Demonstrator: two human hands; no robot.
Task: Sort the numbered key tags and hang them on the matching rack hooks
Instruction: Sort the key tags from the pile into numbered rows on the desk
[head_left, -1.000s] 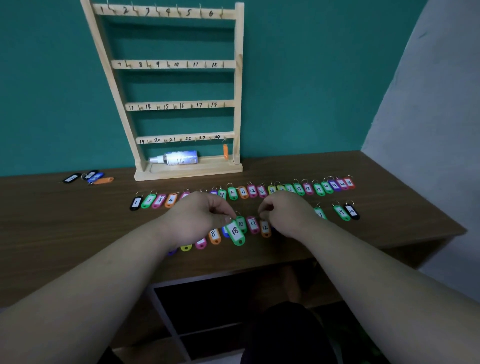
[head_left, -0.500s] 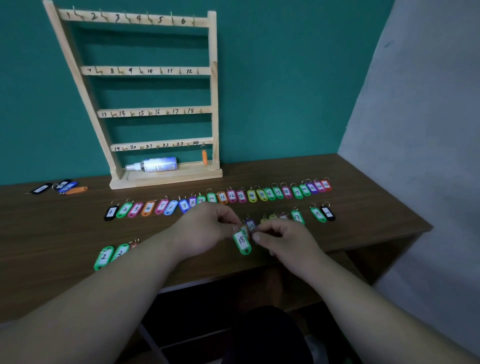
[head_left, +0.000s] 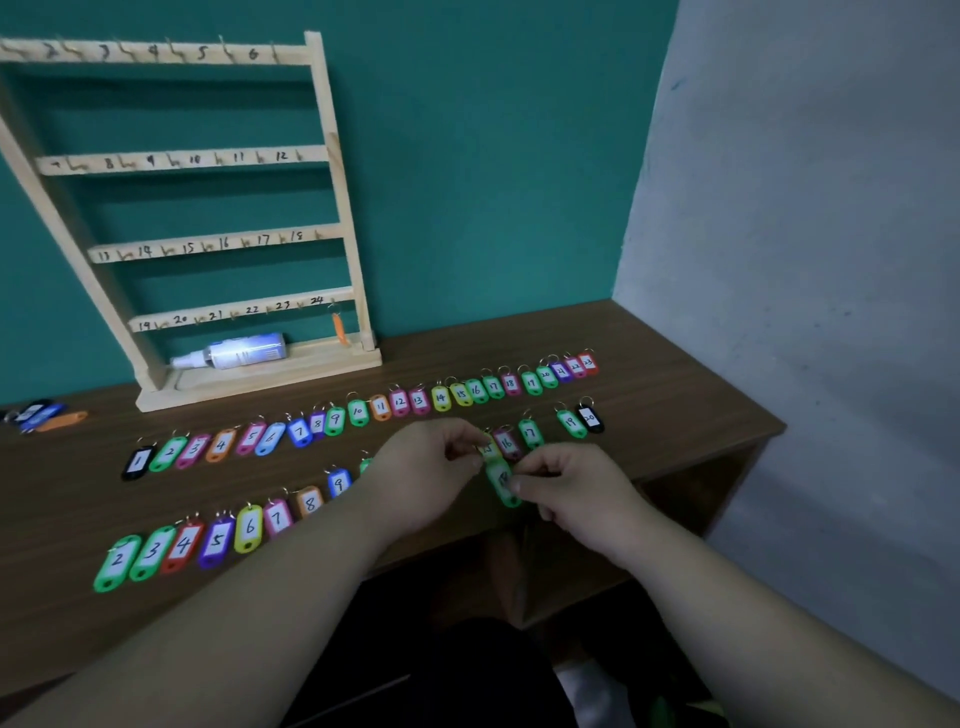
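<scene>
While being held front-right of the rack (head_left: 332, 208), green tag 18 (head_left: 503, 486): getting pinched two-handed
left hand (head_left: 421, 478): fingers pinching its top
right hand (head_left: 576, 491): fingers pinching its side

Tag 18 (head_left: 503, 483): relocated. One second ago it hung from the left hand (head_left: 421, 478) over the middle of the near row (head_left: 249, 527). It is now further right, just in front of tag 16 (head_left: 507, 442) and tag 17 (head_left: 530, 432).

Left hand: moved right with the tag, pinching its upper end.

Right hand (head_left: 576, 493): previously apart from tag 18, on the row. It now pinches the tag's lower end.

View: the rack (head_left: 332, 156) has shifted left in frame, and the near row's left end is now in view.
</scene>
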